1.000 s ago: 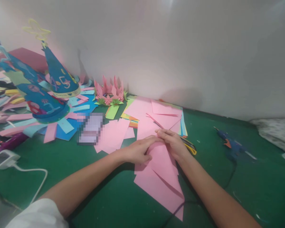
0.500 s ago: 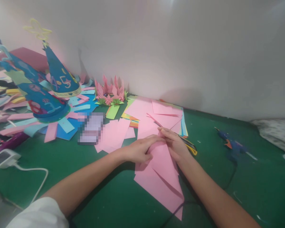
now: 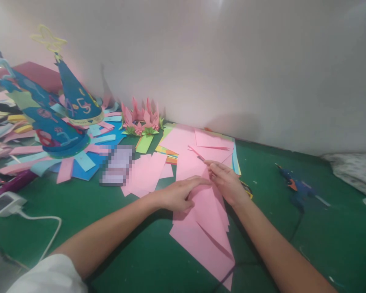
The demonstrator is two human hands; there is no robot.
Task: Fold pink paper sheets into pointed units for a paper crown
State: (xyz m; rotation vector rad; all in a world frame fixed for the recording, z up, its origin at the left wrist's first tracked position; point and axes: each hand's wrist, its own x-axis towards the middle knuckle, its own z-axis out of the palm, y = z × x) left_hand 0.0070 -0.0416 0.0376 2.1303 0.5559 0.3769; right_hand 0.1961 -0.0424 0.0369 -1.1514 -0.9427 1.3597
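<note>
On a stack of pink paper (image 3: 212, 207), my left hand (image 3: 183, 194) presses down, its index finger stretched to the right and the other fingers curled at the folded top sheet. My right hand (image 3: 225, 179) is closed in a pinch just beyond that fingertip, at the far end of the folded sheet. A thin dark pink strip (image 3: 195, 152) runs up to the left from the pinch; whether it is an edge of the paper or a separate piece I cannot tell. A yellow-and-black utility knife (image 3: 247, 190) lies mostly hidden behind my right hand.
Loose pink sheets (image 3: 144, 173) and a blurred-out phone (image 3: 118, 165) lie left. Behind stands a pink paper crown (image 3: 142, 118); farther left are blue cone hats (image 3: 76, 93). A blue glue gun (image 3: 301, 187) lies right, a white device with a cable (image 3: 7, 202) at left.
My right hand has shifted slightly up and right, its fingers drawn into a tighter pinch, and covers more of the knife. My left hand has stayed nearly in place.
</note>
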